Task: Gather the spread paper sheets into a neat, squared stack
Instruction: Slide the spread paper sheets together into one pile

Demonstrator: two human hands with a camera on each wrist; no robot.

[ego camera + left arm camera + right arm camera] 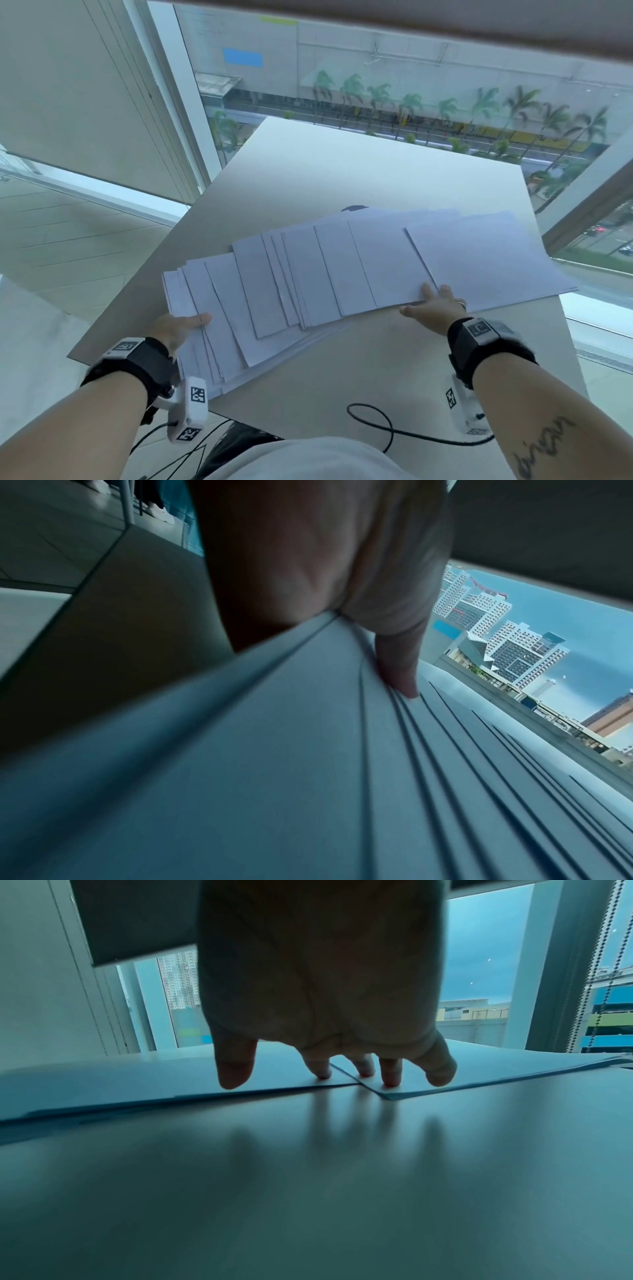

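Nearest the viewer, at 6 o'clock in the head view, a black cable [371, 419] loops across the bare near part of the desk [342, 164], between two forearms wearing camera wristbands. Beyond it, a long fan of white paper sheets [308, 274] lies across the desk from 8 o'clock to 3 o'clock, each sheet overlapping the next like spread cards, edges askew.

The left hand [178, 329] is at the 8 o'clock end of the fan. Its thumb lies on top of the sheets while the palm sits against their edge; the left wrist view shows the thumb [399, 669] pressing down on the stepped edges with paper wedged in the crook of the hand, so it seems to be pinching that end, though the fingers beneath are hidden.

The right hand [433, 310] is at 4 o'clock, fingers spread and fairly straight, fingertips [390, 1080] pressing down on the near edges of two overlapping sheets.

The paper looks light, thin and floppy, and slick sheet on sheet; it should slide together readily but will buckle or crease if shoved from one corner. The soundest hold is probably flat palms against the two outer ends, sweeping inward, then gripping both long sides to tap the stack square on the desk
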